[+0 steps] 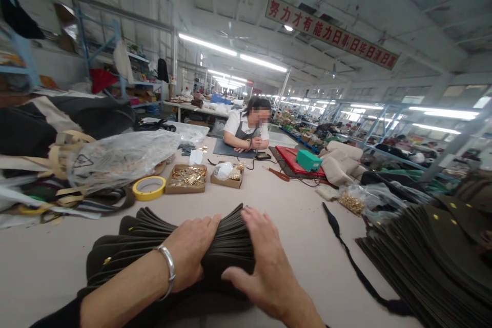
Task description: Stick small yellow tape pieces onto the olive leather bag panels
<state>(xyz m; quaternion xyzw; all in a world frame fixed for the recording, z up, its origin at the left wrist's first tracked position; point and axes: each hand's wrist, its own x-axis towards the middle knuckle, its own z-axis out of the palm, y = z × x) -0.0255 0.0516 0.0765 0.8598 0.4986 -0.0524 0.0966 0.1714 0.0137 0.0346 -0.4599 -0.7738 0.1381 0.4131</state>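
A thick stack of dark olive-brown flat pieces point(154, 236) with small gold fittings lies fanned out on the table before me. My left hand point(190, 248), with a silver bangle at the wrist, grips the stack near its middle, pinching the layers together. The fingertips on its far side are partly hidden. At the stack's right end is my right hand point(267, 264), thumb spread away from the stretched fingers, its fingertips at the upper edge of the layers. Whether it presses on them I cannot tell.
Shallow boxes of gold metal parts point(188, 177) and a yellow tape roll point(149, 188) sit beyond the stack. Another dark stack point(418, 246) and a black strap point(346, 251) lie right. Plastic bags point(123, 156) crowd the left. A person point(248, 128) leans on the far end.
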